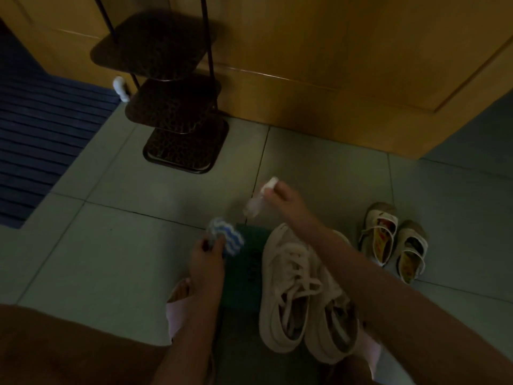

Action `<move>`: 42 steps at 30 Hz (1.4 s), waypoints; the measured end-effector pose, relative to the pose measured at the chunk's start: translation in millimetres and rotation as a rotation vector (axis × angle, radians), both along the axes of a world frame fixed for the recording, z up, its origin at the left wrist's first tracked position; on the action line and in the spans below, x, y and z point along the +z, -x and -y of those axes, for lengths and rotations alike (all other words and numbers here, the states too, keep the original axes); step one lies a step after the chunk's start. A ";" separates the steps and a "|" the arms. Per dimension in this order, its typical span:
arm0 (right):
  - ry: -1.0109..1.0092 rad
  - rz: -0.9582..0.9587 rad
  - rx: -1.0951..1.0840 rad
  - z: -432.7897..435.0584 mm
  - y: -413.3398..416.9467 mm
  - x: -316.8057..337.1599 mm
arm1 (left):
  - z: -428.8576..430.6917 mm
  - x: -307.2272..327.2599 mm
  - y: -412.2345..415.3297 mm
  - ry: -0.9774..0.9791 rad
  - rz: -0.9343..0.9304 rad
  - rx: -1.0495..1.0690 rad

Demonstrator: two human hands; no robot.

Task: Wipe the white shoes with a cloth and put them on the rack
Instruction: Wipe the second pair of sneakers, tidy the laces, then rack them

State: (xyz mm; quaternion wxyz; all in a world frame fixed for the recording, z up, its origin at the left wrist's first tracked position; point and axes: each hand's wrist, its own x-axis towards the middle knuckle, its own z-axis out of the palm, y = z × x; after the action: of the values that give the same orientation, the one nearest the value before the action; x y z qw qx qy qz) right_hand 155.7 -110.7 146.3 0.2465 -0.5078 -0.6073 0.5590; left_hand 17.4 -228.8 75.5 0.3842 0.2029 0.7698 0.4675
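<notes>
Two white lace-up shoes (299, 295) stand side by side on the floor, toes pointing away from me, partly on a dark green mat (244, 273). My left hand (206, 259) grips a blue-and-white striped cloth (226, 236) just left of the shoes. My right hand (286, 201) holds a small clear spray bottle (261, 197) with a white cap above the shoes' toes. The dark tiered shoe rack (177, 107) stands against the wooden wall at the upper left.
A small pair of strapped shoes (394, 240) lies to the right of the white shoes. A blue striped rug (41, 129) covers the floor at the far left. Wooden cabinet panels (347, 65) run along the back. My knee (69, 348) fills the lower left.
</notes>
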 end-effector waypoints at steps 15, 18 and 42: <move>0.619 -0.412 0.210 -88.2 -98.5 27.0 | -184.1 127.6 19.3 0.106 -0.227 -0.770; 0.674 -0.415 0.238 -89.2 -100.6 16.8 | -178.3 122.7 15.5 0.107 -0.148 -0.754; 0.098 0.578 0.705 -97.0 -61.6 -76.3 | -130.3 -1.3 2.3 0.040 0.158 -0.299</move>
State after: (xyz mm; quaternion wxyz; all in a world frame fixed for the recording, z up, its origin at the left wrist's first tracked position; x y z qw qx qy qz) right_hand 217.3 -13.7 70.0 -0.1626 -0.4162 -0.7597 0.4723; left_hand 15.2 -98.5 74.2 0.5128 0.2700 0.7076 0.4043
